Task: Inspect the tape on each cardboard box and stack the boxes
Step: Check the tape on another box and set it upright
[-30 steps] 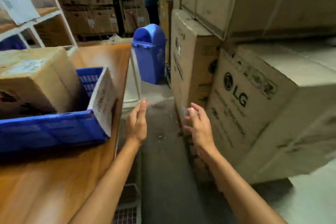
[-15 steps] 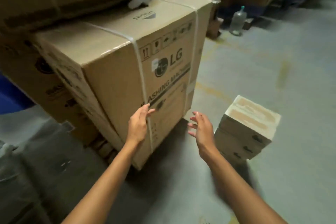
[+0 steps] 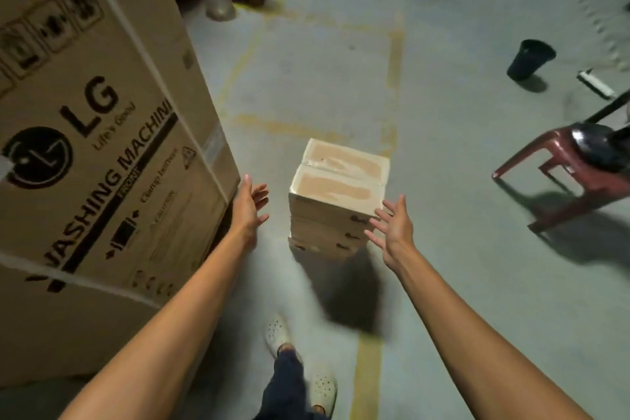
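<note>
Our left hand [image 3: 248,206] and right hand [image 3: 392,227] flank the box stack [image 3: 335,201] on the floor [image 3: 460,283], fingers [image 3: 246,187] wide, holding nothing.

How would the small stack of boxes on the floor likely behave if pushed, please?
The stack stands tall on a narrow base, so it might tip. Its separate boxes may slide apart. The top box looks stiff, its flaps lying flat.

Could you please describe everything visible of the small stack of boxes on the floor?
The stack of cardboard boxes looks three high, pale brown, upright on the floor. Its top flaps are closed, with two broad tan strips flanking the seam. Dark marks dot the near side. The left hand is apart; the right hand nears its corner, contact unclear.
</note>
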A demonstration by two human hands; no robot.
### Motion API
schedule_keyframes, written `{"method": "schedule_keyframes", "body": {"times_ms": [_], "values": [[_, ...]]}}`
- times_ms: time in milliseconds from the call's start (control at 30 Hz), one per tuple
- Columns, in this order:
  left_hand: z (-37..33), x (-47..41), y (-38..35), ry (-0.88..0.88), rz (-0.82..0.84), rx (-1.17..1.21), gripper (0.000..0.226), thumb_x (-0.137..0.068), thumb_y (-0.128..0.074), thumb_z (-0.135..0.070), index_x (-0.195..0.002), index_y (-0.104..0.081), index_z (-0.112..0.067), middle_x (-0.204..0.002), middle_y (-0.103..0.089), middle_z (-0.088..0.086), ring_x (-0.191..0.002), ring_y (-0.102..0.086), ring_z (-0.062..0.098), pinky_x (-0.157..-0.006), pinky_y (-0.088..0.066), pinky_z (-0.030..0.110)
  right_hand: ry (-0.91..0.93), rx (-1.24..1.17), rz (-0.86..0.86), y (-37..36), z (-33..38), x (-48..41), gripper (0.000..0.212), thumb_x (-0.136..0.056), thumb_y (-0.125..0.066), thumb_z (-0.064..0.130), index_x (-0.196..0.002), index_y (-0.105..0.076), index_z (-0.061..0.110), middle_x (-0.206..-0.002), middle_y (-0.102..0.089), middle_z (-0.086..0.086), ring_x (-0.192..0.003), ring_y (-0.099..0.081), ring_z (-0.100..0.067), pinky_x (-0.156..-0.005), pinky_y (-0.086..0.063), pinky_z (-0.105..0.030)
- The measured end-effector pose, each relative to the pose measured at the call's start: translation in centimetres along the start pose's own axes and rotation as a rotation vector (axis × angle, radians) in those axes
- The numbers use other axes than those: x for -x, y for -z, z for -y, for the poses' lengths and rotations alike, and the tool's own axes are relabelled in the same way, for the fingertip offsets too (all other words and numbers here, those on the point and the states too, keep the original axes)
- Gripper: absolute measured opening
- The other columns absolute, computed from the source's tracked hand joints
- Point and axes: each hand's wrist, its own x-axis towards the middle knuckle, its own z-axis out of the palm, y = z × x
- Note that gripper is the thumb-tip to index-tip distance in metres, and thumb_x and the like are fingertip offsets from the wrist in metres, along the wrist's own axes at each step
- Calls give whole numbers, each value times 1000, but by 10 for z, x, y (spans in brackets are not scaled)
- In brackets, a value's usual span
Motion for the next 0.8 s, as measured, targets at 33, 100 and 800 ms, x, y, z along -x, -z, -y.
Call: {"method": "schedule_keyframes", "body": {"times_ms": [33, 100, 800], "values": [[0, -15, -7, 8, 3, -17, 66, -100, -30, -65, -127, -63, -15, -133, -61, 3, -125, -53, 21, -96, -39, 42, -7, 4, -20, 3, 2, -12, 66, -104, -27, 59, -151, -42, 14, -153, -45, -14, -135, -47, -35, -109, -43, -54], [0, -47, -19, 30, 23, -41, 70, -98, -29, -68, -129, -63, -16, -136, -60, 2, -128, -52, 20, -98, -39, 43, -29, 19, -47, 4, 4, -37, 69, -103, -26, 62, -152, -41, 15, -154, -44, -13, -136, -47, -35, -110, -42, -55], [9, -192, -108, 116, 188, -291, 77, -103, -11, -61, -149, -44, -10, -152, -44, 0, -143, -35, 16, -119, -15, 45, -143, 45, -123, 9, 31, -197, 61, -108, -25, 50, -144, -50, 8, -137, -55, -7, -139, -42, -25, -109, -29, -39]]}}
